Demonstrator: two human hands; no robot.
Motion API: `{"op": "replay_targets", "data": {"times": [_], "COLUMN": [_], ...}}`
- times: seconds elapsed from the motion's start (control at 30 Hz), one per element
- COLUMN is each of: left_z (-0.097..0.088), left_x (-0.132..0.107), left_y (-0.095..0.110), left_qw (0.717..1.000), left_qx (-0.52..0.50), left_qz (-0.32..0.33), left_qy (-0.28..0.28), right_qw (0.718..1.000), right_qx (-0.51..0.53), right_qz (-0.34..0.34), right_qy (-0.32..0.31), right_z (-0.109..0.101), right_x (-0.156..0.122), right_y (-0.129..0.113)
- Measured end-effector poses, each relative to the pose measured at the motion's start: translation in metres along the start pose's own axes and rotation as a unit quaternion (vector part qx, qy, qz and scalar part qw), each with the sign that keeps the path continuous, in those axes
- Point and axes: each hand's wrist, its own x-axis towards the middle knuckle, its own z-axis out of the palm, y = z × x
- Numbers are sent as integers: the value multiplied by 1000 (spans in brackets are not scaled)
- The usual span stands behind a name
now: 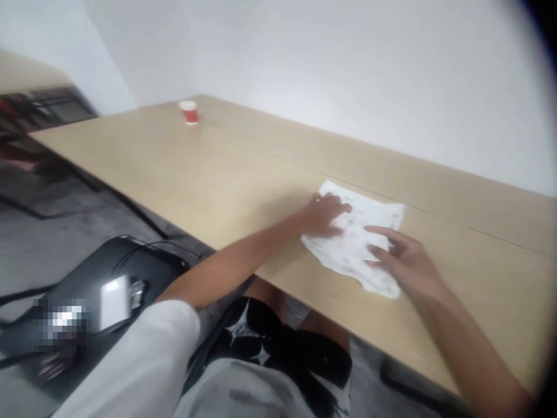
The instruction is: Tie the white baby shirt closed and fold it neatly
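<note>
white cloth (354,244), crumpled and faintly patterned, lies flat on the light wooden table (195,168), close to the near edge and right of the middle of the view. left hand (324,215) rests palm down on the cloth's left part, fingers spread a little and lying over the fabric, gripping nothing. right hand (402,261) lies on the cloth's right and near part, fingers stretched out flat toward the left, pressing on it rather than pinching it. the two hands are near each other with a strip of cloth showing between them. a white sleeve (143,360) covers the left upper arm at the near left. a small red and white paper cup (188,112) stands upright far off on the left end of the table, well apart from the cloth. beside the table at the near left sits a black chair (108,278) with cables and a small white object on it. the white wall (348,69) runs behind the far edge of the table.
</note>
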Motion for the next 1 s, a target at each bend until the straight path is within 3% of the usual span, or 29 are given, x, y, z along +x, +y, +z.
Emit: {"op": "replay_targets", "data": {"times": [0.17,0.43,0.73,1.0], "left_z": [-3,-5,-20,-22], "left_x": [4,4,0,-3], "left_y": [-5,-7,-12,-20], "left_qw": [997,990,986,980], "left_qx": [-57,-110,-116,-122], "left_qz": [37,80,24,-26], "left_qy": [35,-22,-116,-155], "right_qw": [999,994,995,996], "right_qx": [38,89,3,-59], "right_qz": [22,48,54,2], "right_qy": [-14,-41,-85,-73], "right_z": [1,-4,-9,-18], "right_x": [7,10,12,15], "right_y": [-4,-14,-8,0]}}
